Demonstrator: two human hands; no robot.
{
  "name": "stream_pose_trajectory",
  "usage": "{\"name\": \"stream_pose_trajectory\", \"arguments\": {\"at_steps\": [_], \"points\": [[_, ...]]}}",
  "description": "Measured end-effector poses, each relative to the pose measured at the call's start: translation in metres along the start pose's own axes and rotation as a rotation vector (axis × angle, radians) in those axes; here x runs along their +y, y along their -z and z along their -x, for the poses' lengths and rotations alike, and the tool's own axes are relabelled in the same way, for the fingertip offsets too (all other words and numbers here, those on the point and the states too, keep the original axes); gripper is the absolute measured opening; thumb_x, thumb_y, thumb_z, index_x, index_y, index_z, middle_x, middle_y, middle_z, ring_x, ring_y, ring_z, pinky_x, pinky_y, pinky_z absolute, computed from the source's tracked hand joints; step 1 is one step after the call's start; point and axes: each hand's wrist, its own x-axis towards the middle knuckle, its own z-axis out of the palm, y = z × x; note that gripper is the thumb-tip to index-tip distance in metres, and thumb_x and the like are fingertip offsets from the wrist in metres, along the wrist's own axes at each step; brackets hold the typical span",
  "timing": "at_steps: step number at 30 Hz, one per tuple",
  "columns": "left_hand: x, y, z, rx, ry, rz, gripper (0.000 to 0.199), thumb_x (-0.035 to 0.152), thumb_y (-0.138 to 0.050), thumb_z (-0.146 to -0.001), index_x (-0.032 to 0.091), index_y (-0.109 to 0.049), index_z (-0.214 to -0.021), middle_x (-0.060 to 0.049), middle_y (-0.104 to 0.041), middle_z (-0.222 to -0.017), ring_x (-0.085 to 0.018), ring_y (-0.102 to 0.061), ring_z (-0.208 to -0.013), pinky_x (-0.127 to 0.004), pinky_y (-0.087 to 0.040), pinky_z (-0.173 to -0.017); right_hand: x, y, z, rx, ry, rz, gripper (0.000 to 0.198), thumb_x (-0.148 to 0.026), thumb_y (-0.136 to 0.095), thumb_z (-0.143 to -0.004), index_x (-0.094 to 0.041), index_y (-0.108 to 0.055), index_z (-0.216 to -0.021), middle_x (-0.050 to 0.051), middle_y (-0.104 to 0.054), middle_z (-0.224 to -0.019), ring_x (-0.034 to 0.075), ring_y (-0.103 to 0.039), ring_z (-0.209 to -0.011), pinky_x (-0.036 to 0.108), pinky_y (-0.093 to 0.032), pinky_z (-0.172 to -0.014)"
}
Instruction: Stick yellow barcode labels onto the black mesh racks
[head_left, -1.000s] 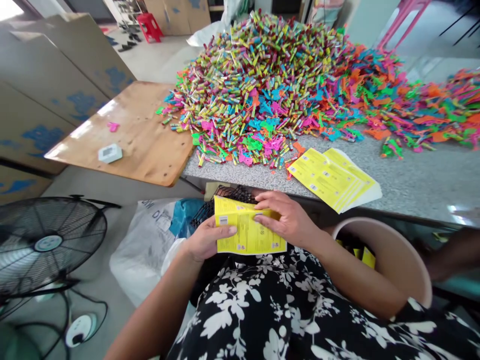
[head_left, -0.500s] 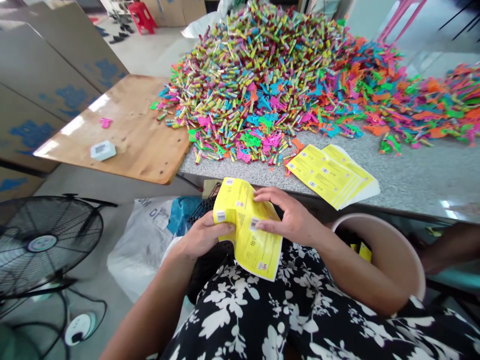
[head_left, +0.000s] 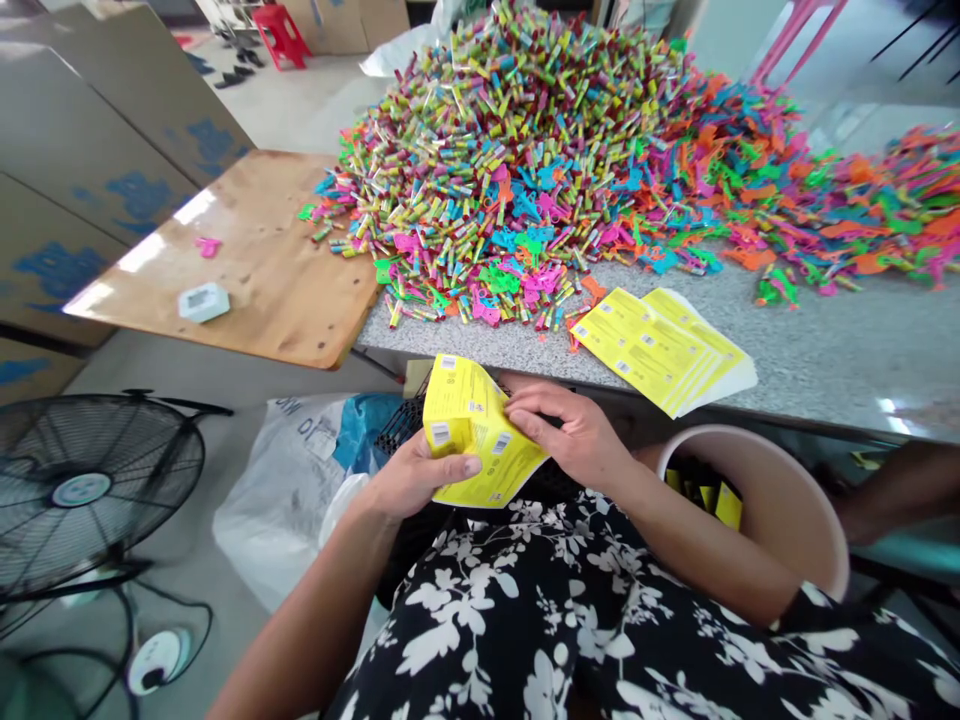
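Observation:
A yellow printed sheet (head_left: 480, 440) with several barcodes is held above my lap, bent along its middle. My left hand (head_left: 420, 470) grips its left side, thumb on the front and the other fingers hidden behind. At its right edge my right hand (head_left: 566, 432) pinches the sheet between thumb and fingers. On the grey table just beyond lies a fanned stack of similar yellow sheets (head_left: 652, 345). Behind that rises a large heap of small colourful tubes (head_left: 480, 150), with bright plastic toy-gun-shaped pieces (head_left: 750, 190) spread to the right.
A whitish bin (head_left: 795, 510) with yellow and black pieces inside stands at my right. To the left are a wooden board (head_left: 285, 260) holding a small white box (head_left: 203, 302), a black fan (head_left: 90, 480) and a plastic bag (head_left: 262, 500). Cardboard boxes (head_left: 75, 130) stand behind.
The sheet's lower right part has swung up and the bend across it is sharper. My right hand's fingers have closed more tightly on the right edge. My left hand keeps its grip.

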Motion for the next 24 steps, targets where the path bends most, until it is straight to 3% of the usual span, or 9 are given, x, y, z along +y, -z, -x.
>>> {"name": "stream_pose_trajectory", "arguments": {"at_steps": [6,10,17,24], "points": [[-0.001,-0.001,0.004,0.0,0.008,0.042,0.047,0.032,-0.091,-0.079,0.017,-0.078,-0.123,-0.014,-0.081,-0.116,-0.036,-0.076,-0.113,-0.049,-0.061,-0.099,-0.004,0.0,0.002,-0.002,0.073,0.029,0.026,-0.042,-0.078,-0.095,-0.025,-0.077,-0.115,0.009,-0.077,-0.121,0.024,-0.073,-0.113,0.04,-0.056,-0.103],[-0.006,0.003,0.003,0.004,0.003,-0.007,0.045,0.034,-0.091,-0.079,0.016,-0.079,-0.119,-0.014,-0.081,-0.114,-0.034,-0.077,-0.107,-0.044,-0.061,-0.095,-0.008,-0.006,0.003,-0.005,0.077,0.04,0.017,-0.039,-0.069,-0.102,-0.026,-0.079,-0.107,0.007,-0.079,-0.11,0.023,-0.074,-0.105,0.039,-0.058,-0.098],[-0.007,0.007,0.005,0.004,0.031,-0.112,0.05,0.038,-0.091,-0.078,0.016,-0.078,-0.121,-0.013,-0.08,-0.115,-0.029,-0.077,-0.1,-0.037,-0.061,-0.087,-0.008,-0.004,0.001,-0.088,-0.088,-0.129,0.025,-0.043,-0.065,-0.104,-0.025,-0.082,-0.097,0.005,-0.079,-0.108,0.021,-0.073,-0.102,0.035,-0.058,-0.094],[-0.004,0.005,0.006,-0.048,0.035,-0.098,0.05,0.034,-0.091,-0.077,0.015,-0.078,-0.121,-0.013,-0.081,-0.11,-0.034,-0.076,-0.108,-0.041,-0.06,-0.094,0.001,-0.003,0.001,-0.137,-0.329,-0.407,0.031,-0.052,-0.075,-0.094,-0.022,-0.082,-0.092,0.005,-0.077,-0.099,0.018,-0.069,-0.083,0.028,-0.055,-0.072]]}}
